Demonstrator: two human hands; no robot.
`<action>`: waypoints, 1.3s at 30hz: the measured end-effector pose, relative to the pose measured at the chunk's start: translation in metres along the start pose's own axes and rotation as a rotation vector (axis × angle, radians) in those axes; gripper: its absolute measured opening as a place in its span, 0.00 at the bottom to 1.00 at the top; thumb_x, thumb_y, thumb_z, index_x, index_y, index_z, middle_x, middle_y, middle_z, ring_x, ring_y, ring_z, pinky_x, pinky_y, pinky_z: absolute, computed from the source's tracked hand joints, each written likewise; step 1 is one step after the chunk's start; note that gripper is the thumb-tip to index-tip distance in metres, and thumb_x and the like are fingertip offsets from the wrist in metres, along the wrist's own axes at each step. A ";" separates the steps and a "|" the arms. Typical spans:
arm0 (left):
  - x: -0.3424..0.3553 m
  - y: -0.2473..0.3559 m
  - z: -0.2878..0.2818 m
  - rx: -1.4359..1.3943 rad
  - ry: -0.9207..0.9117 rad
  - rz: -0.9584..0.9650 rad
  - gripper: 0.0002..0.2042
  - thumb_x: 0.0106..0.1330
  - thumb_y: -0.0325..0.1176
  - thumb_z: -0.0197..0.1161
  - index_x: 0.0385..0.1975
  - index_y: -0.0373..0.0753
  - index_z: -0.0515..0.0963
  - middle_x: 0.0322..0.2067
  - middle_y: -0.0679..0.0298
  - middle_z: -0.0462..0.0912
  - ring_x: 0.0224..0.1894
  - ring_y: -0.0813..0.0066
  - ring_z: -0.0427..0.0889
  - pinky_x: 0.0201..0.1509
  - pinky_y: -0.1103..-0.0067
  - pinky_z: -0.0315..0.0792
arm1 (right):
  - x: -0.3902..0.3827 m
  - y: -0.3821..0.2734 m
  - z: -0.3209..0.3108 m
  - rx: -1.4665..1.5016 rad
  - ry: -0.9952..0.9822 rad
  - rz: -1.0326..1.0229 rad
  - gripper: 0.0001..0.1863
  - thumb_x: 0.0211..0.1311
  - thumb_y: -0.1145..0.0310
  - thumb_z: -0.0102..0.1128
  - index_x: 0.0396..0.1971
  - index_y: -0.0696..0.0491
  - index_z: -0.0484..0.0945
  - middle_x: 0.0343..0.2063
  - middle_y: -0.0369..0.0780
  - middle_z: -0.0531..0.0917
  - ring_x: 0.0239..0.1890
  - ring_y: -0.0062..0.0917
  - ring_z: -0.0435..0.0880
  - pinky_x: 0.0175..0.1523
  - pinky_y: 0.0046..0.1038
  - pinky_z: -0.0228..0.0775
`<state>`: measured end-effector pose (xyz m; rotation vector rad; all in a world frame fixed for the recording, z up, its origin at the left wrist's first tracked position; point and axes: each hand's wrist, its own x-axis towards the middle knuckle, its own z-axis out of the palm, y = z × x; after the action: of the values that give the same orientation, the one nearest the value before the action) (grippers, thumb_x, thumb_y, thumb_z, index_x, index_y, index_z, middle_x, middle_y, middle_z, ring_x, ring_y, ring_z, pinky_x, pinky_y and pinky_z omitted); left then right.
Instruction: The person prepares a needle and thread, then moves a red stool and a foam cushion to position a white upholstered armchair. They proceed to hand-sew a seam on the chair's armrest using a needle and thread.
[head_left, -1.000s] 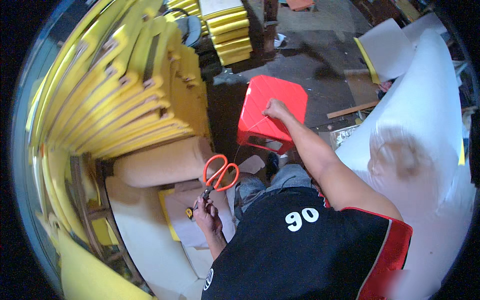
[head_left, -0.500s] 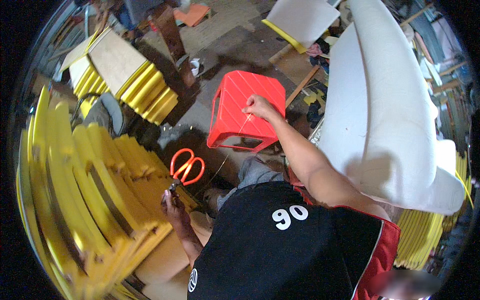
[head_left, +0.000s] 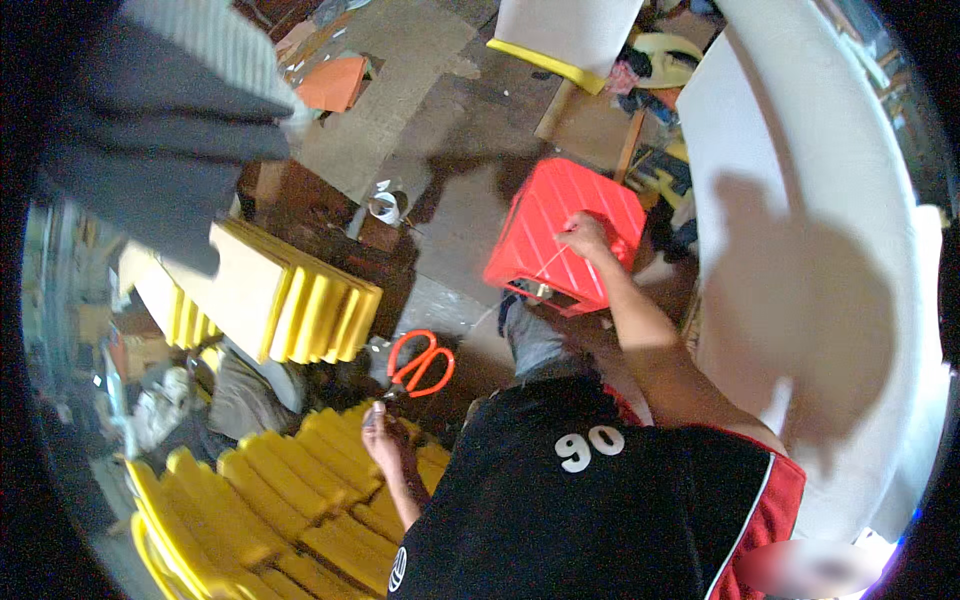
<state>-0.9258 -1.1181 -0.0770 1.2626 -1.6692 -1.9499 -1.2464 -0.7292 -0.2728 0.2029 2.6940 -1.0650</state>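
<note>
My left hand (head_left: 388, 440) is closed around the blade end of a pair of scissors (head_left: 408, 372), with their orange loop handles pointing up and away. A red plastic stool (head_left: 570, 215) with a ribbed seat stands ahead of me. Over its seat, the fingers of my right hand (head_left: 587, 237) are pinched on a thin pale strand (head_left: 553, 263), which slants down toward the stool's near edge. Where its lower end goes is hard to make out.
Yellow-edged padded panels (head_left: 320, 310) are stacked at left, with more yellow foam pieces (head_left: 270, 480) near me. A large pale upholstered piece (head_left: 850, 130) lines the right. Dark grey fabric (head_left: 170, 150) fills the upper left. A white roll (head_left: 384, 207) lies on the floor.
The view has shifted, so the stool and both hands appear further right. Dark grey fabric has come into the upper left. Both hands keep their holds.
</note>
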 end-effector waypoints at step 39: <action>0.504 0.319 0.918 0.236 -1.258 -0.166 0.11 0.73 0.40 0.59 0.38 0.38 0.78 0.28 0.67 0.77 0.12 0.89 0.58 0.14 0.88 0.50 | 0.273 0.069 -0.033 0.193 0.549 1.246 0.28 0.45 0.47 0.75 0.37 0.56 0.82 0.34 0.51 0.85 0.38 0.46 0.85 0.42 0.44 0.79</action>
<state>-2.0085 -0.9575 -0.0506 0.0547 -2.3535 -2.9930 -1.5004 -0.6448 -0.3680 2.0751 2.0253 -0.8396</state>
